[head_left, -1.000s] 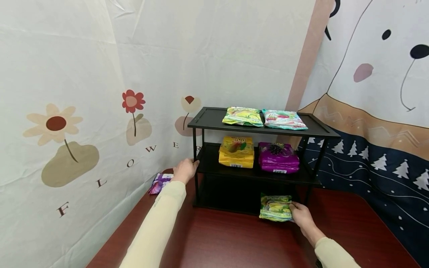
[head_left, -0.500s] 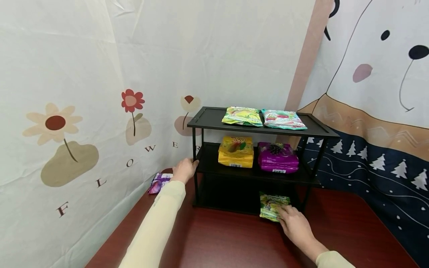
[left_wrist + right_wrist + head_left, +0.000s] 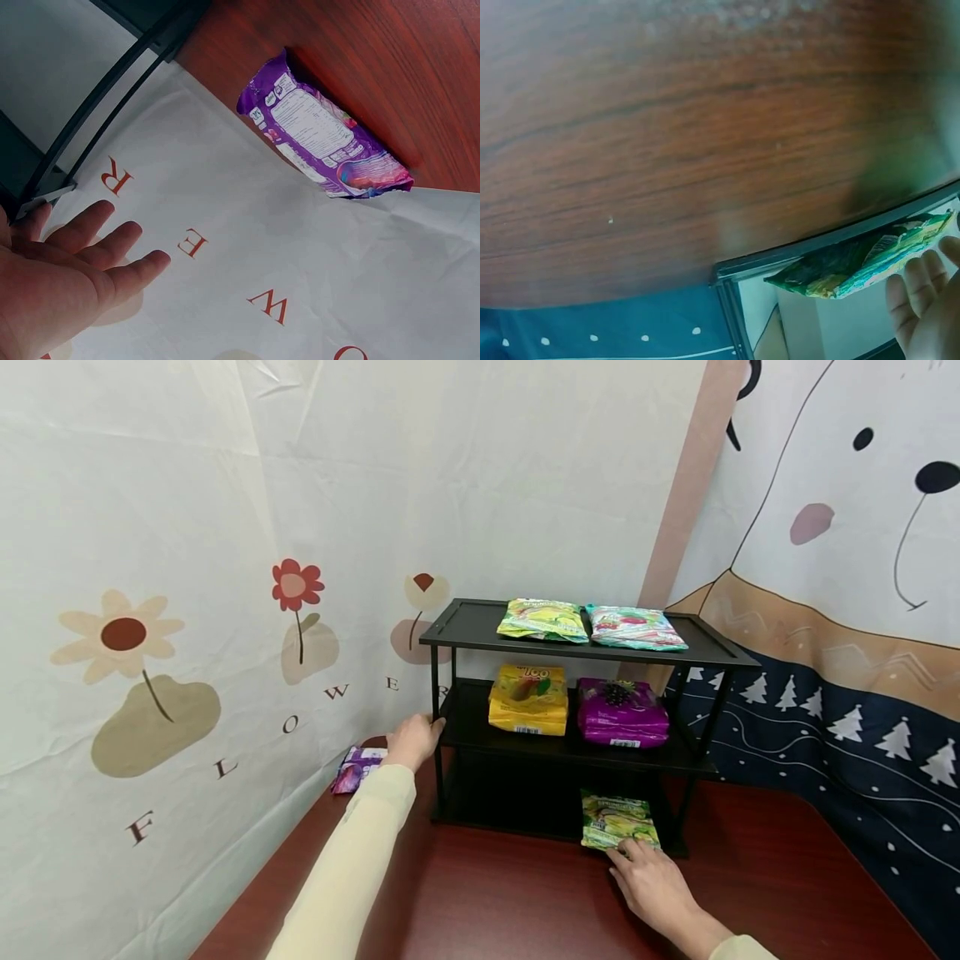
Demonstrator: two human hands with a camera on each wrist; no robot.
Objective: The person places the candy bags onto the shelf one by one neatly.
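A black three-tier rack [image 3: 480, 760] stands on the table. My left hand [image 3: 412, 742] grips its left post at the middle tier; in the left wrist view several fingers extend loosely past it. On the bottom tier's right side lies a green-yellow candy bag [image 3: 617, 821], overhanging the front edge slightly. My right hand [image 3: 651, 885] is at its near edge, fingertips touching it; the right wrist view shows those fingers fairly straight beside the green bag [image 3: 862, 259]. The middle tier bears a yellow mango bag [image 3: 528, 700] and a purple berry bag [image 3: 622, 713].
On the top tier lie a yellow-green bag [image 3: 543, 620] and a teal-white bag [image 3: 634, 627]. A flat purple packet [image 3: 315, 131] rests on the red-brown table [image 3: 480, 902] left of the rack. Printed cloth [image 3: 187, 527] hangs close behind the table and along its left side.
The right hand has let go of the green bag's right edge, passed over its front, and now touches its lower near edge. The left hand keeps its place on the rack.
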